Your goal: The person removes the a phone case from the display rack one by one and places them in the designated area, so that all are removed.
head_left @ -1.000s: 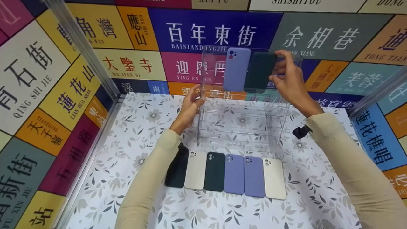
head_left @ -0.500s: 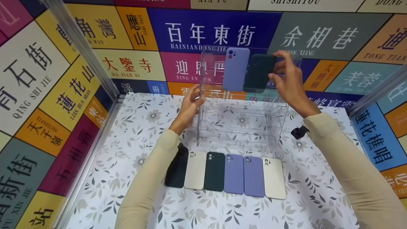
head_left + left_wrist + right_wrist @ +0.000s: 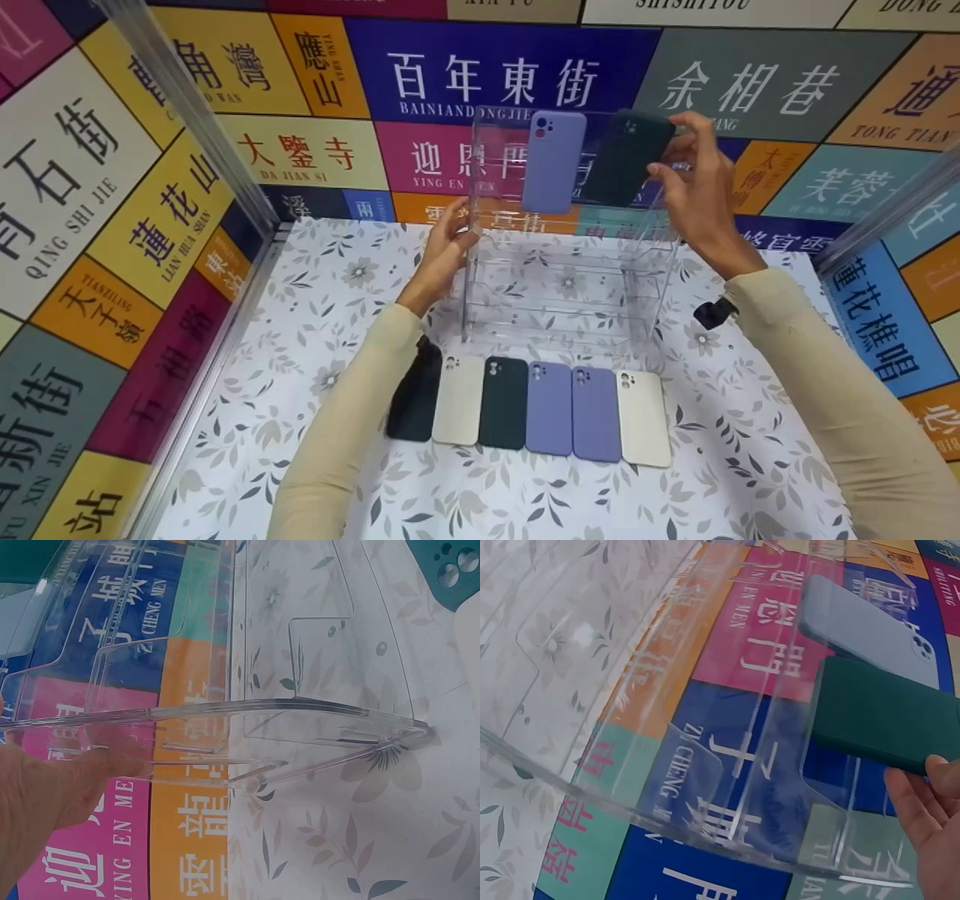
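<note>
My right hand (image 3: 701, 187) pinches a dark green phone case (image 3: 628, 157) by its right edge, thumb in front and fingers behind. The case tilts to the right at the top tier of a clear acrylic display rack (image 3: 570, 300). Beside it, a lavender phone case (image 3: 553, 161) stands nearly upright in that tier. In the right wrist view the green case (image 3: 889, 712) lies close to the lavender case (image 3: 870, 626). My left hand (image 3: 446, 251) grips the rack's left side panel; the left wrist view shows a finger (image 3: 112, 765) against the clear plastic.
In front of the rack lies a row of phone cases: a black one (image 3: 415, 397) partly under the left sleeve, cream (image 3: 459, 401), dark green (image 3: 504, 405), two lavender (image 3: 550, 409) and another cream (image 3: 645, 420). Sign-covered walls (image 3: 510, 67) enclose the floral tabletop (image 3: 360, 300).
The dark green case dips slightly, then rises and shifts right with my right hand, leaning more and standing farther from the lavender case. My left hand stays on the rack.
</note>
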`<state>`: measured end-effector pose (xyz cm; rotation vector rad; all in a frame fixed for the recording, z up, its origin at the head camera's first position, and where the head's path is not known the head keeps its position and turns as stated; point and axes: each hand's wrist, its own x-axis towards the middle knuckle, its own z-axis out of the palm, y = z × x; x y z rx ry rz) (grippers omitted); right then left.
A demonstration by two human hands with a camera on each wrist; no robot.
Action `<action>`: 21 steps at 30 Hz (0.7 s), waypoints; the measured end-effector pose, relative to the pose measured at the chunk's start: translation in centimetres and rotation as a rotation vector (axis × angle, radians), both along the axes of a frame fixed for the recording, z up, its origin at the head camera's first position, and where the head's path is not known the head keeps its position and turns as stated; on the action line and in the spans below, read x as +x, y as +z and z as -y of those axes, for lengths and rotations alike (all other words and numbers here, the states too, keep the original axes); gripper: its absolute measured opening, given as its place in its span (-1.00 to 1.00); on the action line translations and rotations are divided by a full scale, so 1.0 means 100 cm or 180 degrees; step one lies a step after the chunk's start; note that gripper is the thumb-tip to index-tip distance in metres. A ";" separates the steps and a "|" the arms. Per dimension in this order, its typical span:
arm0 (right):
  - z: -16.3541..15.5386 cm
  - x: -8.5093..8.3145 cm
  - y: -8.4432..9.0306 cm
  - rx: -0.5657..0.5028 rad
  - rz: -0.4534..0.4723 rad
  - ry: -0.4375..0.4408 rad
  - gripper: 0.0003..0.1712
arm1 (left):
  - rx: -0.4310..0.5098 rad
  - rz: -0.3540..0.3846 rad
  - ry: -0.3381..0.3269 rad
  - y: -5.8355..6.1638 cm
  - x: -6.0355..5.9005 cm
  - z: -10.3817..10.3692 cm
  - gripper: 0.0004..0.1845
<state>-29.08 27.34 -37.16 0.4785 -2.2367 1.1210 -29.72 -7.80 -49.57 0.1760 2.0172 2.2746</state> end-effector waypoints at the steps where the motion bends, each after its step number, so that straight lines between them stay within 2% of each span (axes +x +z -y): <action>1: -0.001 0.001 0.001 -0.0014 -0.0031 -0.0025 -0.37 | -0.0004 0.0001 -0.0002 0.000 0.000 0.000 -0.29; 8: -0.010 0.014 0.000 0.0012 -0.0002 -0.0097 -0.36 | -0.0043 -0.0004 0.0033 0.001 0.001 0.000 -0.31; 21: -0.021 0.037 -0.024 0.0149 0.0121 -0.0065 -0.31 | -0.0018 -0.0002 -0.0003 0.001 0.001 -0.001 -0.33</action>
